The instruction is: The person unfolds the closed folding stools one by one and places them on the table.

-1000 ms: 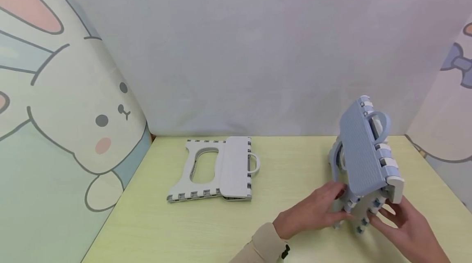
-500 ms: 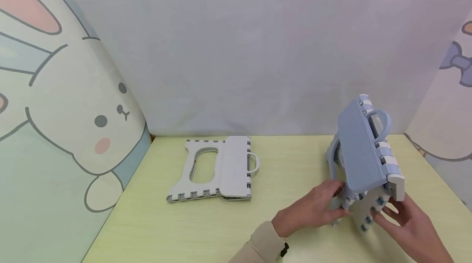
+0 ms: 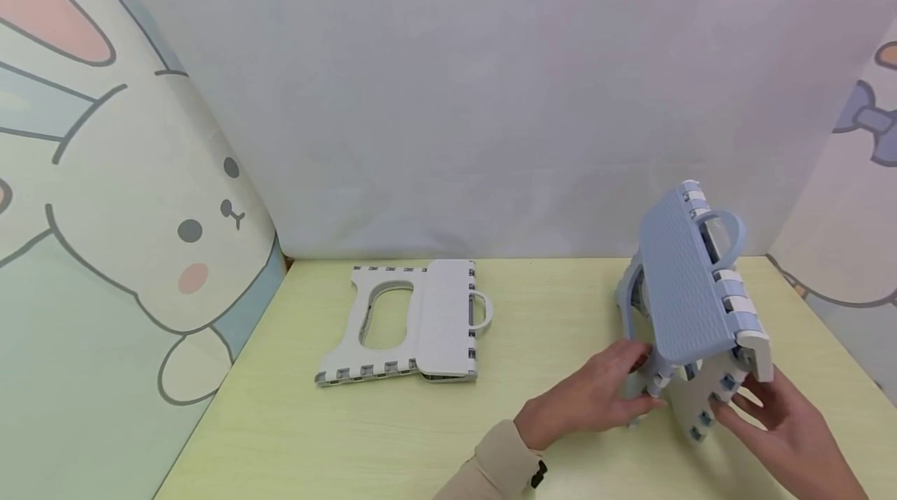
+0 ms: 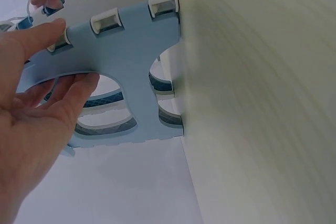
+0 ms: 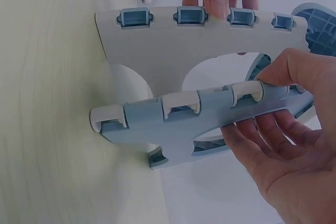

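A blue and white folding step stool (image 3: 683, 282) stands partly unfolded at the right of the table, its ribbed top tilted and a loop handle on it. My left hand (image 3: 596, 395) grips its left leg panel; in the left wrist view the thumb lies on the hinged edge and the fingers (image 4: 79, 95) reach into the panel's opening. On the other leg panel, my right hand (image 3: 788, 434) pinches the near edge. The right wrist view has that thumb on the edge and the fingers (image 5: 262, 135) curled under the panel (image 5: 210, 111). A gap shows between the two panels.
A white folding stool (image 3: 399, 321) lies folded flat on the light yellow table (image 3: 294, 438), left of the middle. Behind stands a plain pale wall (image 3: 476, 95). Rabbit-printed panels (image 3: 133, 220) close in the sides.
The gap between the blue stool's leg panels has widened a little. My left hand has shifted slightly left and my right hand slightly right, both keeping hold. The white stool lies still.
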Demonstrator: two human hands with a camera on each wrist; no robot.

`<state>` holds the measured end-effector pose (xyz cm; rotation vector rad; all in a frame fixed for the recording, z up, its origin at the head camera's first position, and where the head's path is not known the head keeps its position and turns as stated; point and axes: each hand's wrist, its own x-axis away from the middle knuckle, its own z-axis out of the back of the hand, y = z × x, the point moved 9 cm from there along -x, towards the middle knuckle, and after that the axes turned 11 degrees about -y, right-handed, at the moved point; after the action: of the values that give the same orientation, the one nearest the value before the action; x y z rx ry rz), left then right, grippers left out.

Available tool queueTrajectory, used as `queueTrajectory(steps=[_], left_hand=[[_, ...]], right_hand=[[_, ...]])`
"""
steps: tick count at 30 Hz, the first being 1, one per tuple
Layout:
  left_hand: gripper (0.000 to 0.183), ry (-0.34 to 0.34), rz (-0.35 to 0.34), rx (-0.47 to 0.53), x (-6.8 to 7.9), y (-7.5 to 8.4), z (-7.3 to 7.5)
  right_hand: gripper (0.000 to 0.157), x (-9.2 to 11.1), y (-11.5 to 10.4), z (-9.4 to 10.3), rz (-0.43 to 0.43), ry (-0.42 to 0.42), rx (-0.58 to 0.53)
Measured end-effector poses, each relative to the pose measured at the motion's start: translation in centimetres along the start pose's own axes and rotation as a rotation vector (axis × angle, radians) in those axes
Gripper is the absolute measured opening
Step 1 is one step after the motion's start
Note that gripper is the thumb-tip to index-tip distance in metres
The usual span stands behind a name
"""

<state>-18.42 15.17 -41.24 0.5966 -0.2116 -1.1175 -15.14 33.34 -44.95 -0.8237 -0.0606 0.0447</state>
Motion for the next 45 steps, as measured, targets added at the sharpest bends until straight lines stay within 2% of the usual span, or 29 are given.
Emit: queueTrajectory(steps=[8,15,20,30,39,45], left_hand=[[0.049,0.01,0.015,-0.021,0.1,-0.1,0.2],[0.047,0.025,0.0,-0.051,0.1,-0.1,0.3],[0.046,0.024,0.009,-0.046,0.1,-0.2,0.3],[0.048,0.043,0.021,-0.031,0.3,-0.6,0.5],[0.047,0.047,0.033,-0.019,0.4,-0.9,0.6],[0.047,0.054,0.042,-0.016,0.4,-1.0,0.7]], right_hand=[[0.086,0.0,0.1,0.3,-0.027,0.01,0.005],[0.086,0.0,0.5,0.6,-0.053,0.03,-0.012],[0.084,0.0,0.9,0.6,-0.056,0.03,-0.041],[0.078,0.1,0.6,1.0,-0.058,0.07,-0.007],[0.071,0.2,0.6,1.3,-0.037,0.09,-0.046],[0.069,0.1,0.9,1.3,-0.055,0.088,-0.017]])
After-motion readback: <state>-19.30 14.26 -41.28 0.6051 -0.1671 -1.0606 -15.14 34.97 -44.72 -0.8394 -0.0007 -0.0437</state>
